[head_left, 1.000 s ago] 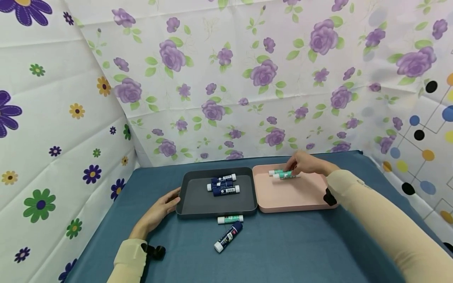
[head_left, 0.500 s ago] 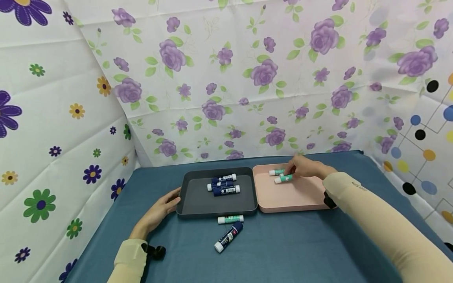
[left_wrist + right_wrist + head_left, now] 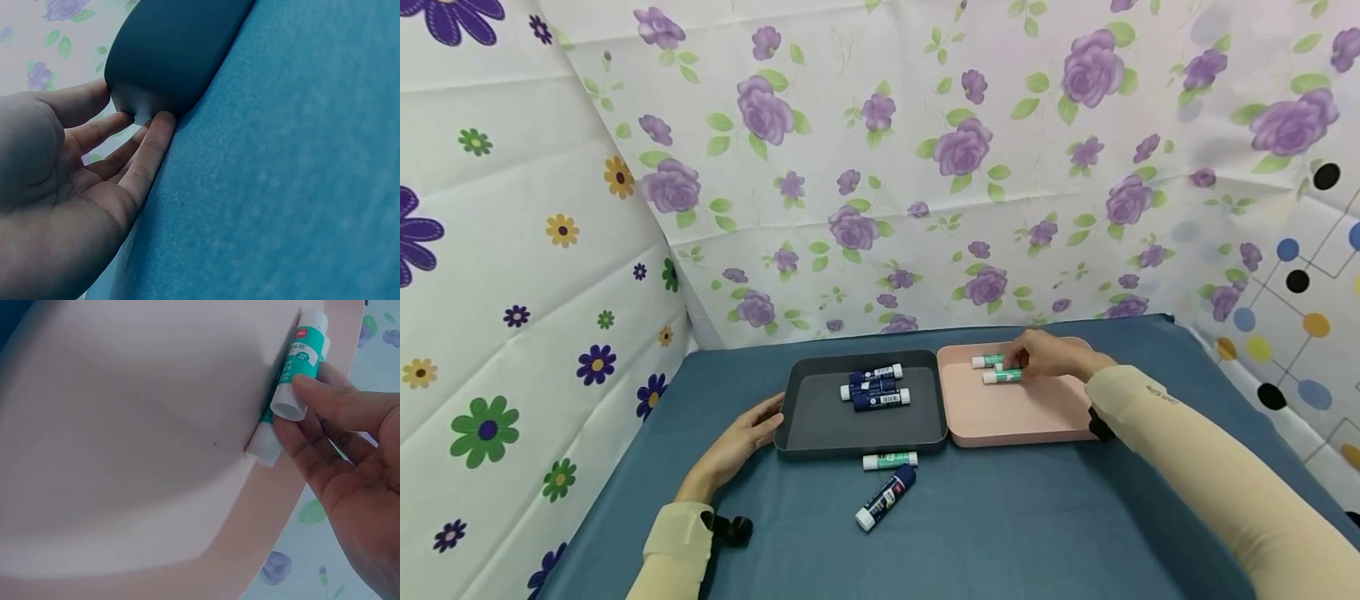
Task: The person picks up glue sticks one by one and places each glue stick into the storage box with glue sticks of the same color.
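Note:
My right hand [image 3: 1051, 355] reaches into the pink tray [image 3: 1030, 435], thumb and fingers pinching a green-and-white glue stick [image 3: 303, 355]. A second green glue stick [image 3: 265, 442] lies against it in the tray, partly hidden. My left hand [image 3: 735, 443] rests at the left side of the dark grey tray [image 3: 820, 433]; in the left wrist view its extended fingertips touch the tray's wall [image 3: 169, 56] near a corner. Inside the grey tray lie three navy glue sticks, one of them the front stick [image 3: 882, 401].
Before the grey tray, on the blue cloth [image 3: 1000, 517], lie a green glue stick [image 3: 890, 461] and a navy glue stick [image 3: 886, 498] set diagonally. The trays stand side by side. Flowered sheets [image 3: 850, 167] hang behind and at the sides.
My right hand has shifted slightly, and the pinched green glue stick now lies straighter beside the other one. The left hand stays at the grey tray. The head view has tilted slightly.

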Available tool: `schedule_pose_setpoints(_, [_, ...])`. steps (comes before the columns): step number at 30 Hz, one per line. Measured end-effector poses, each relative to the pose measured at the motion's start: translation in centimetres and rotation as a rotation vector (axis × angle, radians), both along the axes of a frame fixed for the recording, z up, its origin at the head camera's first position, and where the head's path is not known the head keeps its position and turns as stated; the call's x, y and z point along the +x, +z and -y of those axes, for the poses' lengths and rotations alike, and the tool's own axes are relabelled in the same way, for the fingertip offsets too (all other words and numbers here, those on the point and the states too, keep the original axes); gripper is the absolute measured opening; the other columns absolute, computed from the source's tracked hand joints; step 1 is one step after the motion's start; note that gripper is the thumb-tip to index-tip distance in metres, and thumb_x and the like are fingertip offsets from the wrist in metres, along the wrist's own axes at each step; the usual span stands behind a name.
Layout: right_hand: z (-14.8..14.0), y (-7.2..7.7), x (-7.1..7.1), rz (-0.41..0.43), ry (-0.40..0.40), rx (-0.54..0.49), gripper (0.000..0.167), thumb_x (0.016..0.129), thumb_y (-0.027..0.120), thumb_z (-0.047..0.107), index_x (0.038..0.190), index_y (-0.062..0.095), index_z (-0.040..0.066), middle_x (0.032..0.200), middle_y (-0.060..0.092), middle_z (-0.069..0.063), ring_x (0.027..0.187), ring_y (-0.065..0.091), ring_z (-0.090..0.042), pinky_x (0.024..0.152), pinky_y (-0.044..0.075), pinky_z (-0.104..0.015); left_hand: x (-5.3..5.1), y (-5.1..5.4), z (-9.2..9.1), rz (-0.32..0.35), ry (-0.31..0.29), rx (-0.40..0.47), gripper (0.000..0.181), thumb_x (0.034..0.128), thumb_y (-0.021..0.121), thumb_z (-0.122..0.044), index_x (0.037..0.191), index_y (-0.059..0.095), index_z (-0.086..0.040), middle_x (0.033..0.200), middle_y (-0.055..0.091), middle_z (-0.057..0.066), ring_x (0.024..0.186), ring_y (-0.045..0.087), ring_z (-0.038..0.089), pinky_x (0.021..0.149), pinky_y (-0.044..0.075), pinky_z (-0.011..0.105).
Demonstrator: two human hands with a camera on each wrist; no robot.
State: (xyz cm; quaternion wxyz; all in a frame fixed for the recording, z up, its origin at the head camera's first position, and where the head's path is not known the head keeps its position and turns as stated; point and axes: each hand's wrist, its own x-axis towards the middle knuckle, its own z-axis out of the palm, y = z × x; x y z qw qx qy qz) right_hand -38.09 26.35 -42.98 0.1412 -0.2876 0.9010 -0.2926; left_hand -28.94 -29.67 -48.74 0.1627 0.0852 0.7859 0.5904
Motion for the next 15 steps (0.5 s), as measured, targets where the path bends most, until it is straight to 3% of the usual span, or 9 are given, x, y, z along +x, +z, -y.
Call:
schedule_pose_setpoints(9, [0.13, -0.24, 0.18, -0.017, -0.036, 0.044, 0.032, 0.083, 0.065, -0.022, 0.103, 0.076, 0.001, 0.082, 0.059, -0.010, 0.073, 0.043, -0.019, 0.064, 0.037, -0.033, 0.01, 0.08, 0.01, 0.000, -0.002, 0.002, 0.063, 0.1135, 0.048, -0.030, 0.168, 0.021, -0.013, 0.168, 0.025, 0.018, 0.154, 0.027, 0.039, 0.125, 0.022, 0.061])
schedule_pose_setpoints(15, [-0.13, -0.19, 0.14, -0.086, -0.016, 0.031, 0.034, 0.080, 0.064, -0.021, 0.103, 0.077, -0.001, 0.080, 0.063, -0.011, 0.070, 0.045, -0.018, 0.061, 0.040, -0.031, -0.01, 0.13, -0.07, 0.005, -0.002, 0.001, 0.063, 0.1135, 0.048, -0.030, 0.168, 0.021, -0.014, 0.169, 0.024, 0.018, 0.155, 0.025, 0.038, 0.125, 0.021, 0.061])
